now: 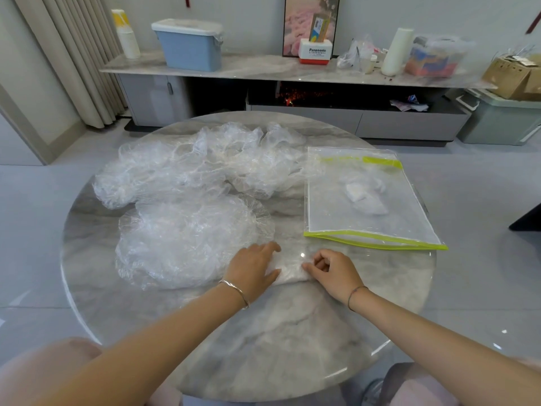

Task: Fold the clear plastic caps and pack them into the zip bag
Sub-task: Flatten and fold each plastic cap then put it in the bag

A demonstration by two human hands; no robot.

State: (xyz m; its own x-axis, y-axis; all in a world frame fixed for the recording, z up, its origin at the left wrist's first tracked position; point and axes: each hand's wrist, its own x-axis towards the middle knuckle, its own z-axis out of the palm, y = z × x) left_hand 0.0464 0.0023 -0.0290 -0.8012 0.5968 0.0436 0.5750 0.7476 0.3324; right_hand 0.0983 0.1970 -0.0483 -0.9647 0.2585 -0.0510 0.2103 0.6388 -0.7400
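At the near edge of the round marble table (263, 347), 2 bare forearms reach forward. The left hand (254, 268), with a silver bangle (235, 293) on its wrist, lies flat with straight fingers and presses down on the left end of a folded cap (292, 271). The right hand (333, 271), with a thin cord bracelet (355, 294) on its wrist, has its fingers curled and pinches the right end of that same cap. The cap lies on the tabletop between the 2 hands as a small whitish bundle.

Just left of the left hand and touching it, 1 spread cap (187, 238) lies open as a wrinkled clear disc. Beyond it, a heap of caps (199, 165) sprawls across the far left half of the table, crumpled and overlapping.

On the right side lies the zip bag (336, 212), flat, with a green strip along its near edge and another at its far edge. A few folded white bundles (366, 197) sit inside it.

Past the table stands a long low sideboard (263, 68) against the wall, carrying a blue bin (190, 45) with a white lid, a white roll (396, 51) and a cardboard box (512, 74). A pleated curtain (73, 54) hangs at far left.
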